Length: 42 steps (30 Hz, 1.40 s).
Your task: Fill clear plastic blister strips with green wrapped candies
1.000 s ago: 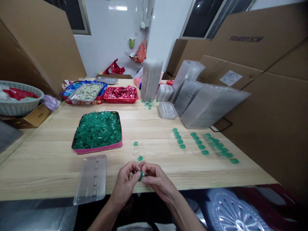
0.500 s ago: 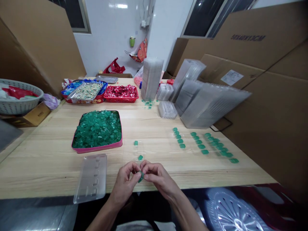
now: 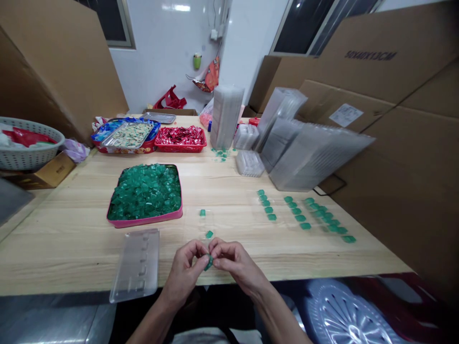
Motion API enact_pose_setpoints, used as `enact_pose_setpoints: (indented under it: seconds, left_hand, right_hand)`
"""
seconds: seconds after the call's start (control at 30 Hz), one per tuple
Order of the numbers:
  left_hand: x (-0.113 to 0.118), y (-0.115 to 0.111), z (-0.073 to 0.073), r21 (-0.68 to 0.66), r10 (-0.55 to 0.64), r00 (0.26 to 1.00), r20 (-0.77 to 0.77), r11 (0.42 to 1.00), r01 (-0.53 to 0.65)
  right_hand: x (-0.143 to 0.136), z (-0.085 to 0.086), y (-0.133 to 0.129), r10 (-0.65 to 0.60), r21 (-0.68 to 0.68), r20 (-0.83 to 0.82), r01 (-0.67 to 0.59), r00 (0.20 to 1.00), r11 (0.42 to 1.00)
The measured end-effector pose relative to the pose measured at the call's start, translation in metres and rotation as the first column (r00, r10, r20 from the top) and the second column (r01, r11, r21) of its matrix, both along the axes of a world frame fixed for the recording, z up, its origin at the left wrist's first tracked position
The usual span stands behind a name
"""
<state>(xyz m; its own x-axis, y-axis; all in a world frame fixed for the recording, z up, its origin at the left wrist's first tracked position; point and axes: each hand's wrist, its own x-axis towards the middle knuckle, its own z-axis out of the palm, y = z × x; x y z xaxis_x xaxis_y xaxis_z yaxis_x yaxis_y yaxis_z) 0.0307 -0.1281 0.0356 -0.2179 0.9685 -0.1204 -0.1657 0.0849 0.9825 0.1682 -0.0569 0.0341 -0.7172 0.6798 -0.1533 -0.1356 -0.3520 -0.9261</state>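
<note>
See a pale wooden table, bearing everything named here except the hands and the held piece. Beyond the pink tin and to its right, note leaning stacks of clear trays, liable to slide if knocked, given their slant. See the pink tin itself, heaped with green pieces; might spill some over its rim if bumped. Well to its right, note rows of green pieces, easily skewed by a stray brush. On its near side, see a clear tray jutting past the table's front edge; could tip or drop if caught by the left forearm. Nearer than the tin and to its right, see left hand and right hand closed in fingertip pinches, gripping one small green piece between them; could slip out under uneven pressure.
</note>
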Motion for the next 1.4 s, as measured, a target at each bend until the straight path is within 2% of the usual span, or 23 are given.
enact_pose_setpoints:
  seconds: [0.13, 0.37, 0.77, 0.97, 1.07, 1.13, 1.2, 1.27, 1.4]
  left_hand:
    - [0.000, -0.001, -0.002, 0.005, -0.011, 0.999, -0.045, 1.000, 0.011]
    - [-0.004, -0.004, -0.002, 0.055, -0.024, 0.975, -0.221, 0.998, 0.037]
    - [-0.006, -0.005, -0.008, 0.041, -0.031, 0.979, -0.199, 0.998, 0.040]
    - [-0.001, -0.004, -0.010, 0.008, 0.015, 0.999, -0.042, 1.000, -0.014]
    - [-0.002, 0.001, -0.025, -0.005, 0.014, 0.981, 0.193, 1.000, -0.014]
    - [-0.006, 0.008, -0.040, 0.014, -0.006, 0.925, 0.380, 1.000, 0.000]
    - [-0.013, 0.017, -0.051, 0.028, -0.037, 0.856, 0.515, 0.999, 0.027]
    - [-0.020, 0.024, -0.057, 0.018, -0.038, 0.809, 0.587, 0.999, 0.034]
    - [-0.032, 0.024, -0.049, -0.074, 0.118, 0.791, 0.600, 0.993, -0.093]
  right_hand:
    - [0.001, -0.002, 0.000, 0.024, 0.025, 0.003, -0.024, 1.000, 0.999]
    - [0.004, 0.001, 0.000, 0.054, 0.037, 0.008, -0.055, 0.998, 0.998]
    - [0.001, 0.004, 0.000, 0.047, 0.097, 0.050, -0.052, 0.998, 0.994]
    - [0.003, 0.000, -0.002, 0.033, 0.112, 0.026, -0.036, 0.999, 0.993]
    - [0.000, -0.010, 0.001, 0.019, 0.071, -0.001, -0.019, 1.000, 0.997]
    - [-0.003, -0.019, 0.007, 0.040, 0.016, -0.028, -0.040, 0.999, 0.999]
    - [-0.006, -0.026, 0.018, 0.074, -0.007, -0.025, -0.074, 0.997, 0.997]
    - [-0.009, -0.028, 0.033, 0.065, 0.019, 0.028, -0.065, 0.998, 0.998]
    - [-0.014, -0.022, 0.081, -0.080, 0.155, 0.161, 0.055, 0.984, 0.986]
